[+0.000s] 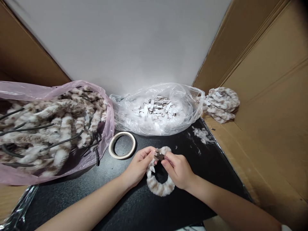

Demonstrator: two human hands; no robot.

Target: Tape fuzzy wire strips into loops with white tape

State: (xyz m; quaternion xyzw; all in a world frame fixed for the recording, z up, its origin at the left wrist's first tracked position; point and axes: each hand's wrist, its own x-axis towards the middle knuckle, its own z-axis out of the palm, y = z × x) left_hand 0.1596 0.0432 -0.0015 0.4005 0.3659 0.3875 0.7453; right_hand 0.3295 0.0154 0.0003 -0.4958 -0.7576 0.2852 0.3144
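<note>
Both my hands pinch the top of a fluffy cream-and-brown ring [160, 187] that rests on the black table [149, 211]. My left hand [139, 166] grips its left end, fingers closed. My right hand [176, 170] pinches the right end next to a small dark metal clip [159, 156] where the ends meet. A roll of pale tape [122, 145] lies just left of my left hand.
A pink plastic bag [48, 131] at left holds several fluffy strips with dark cords. A clear bag [157, 109] of small white tags lies behind. Finished fluffy rings [221, 104] are piled on the cardboard [264, 128] at right. Loose fluff [202, 134] lies near the table edge.
</note>
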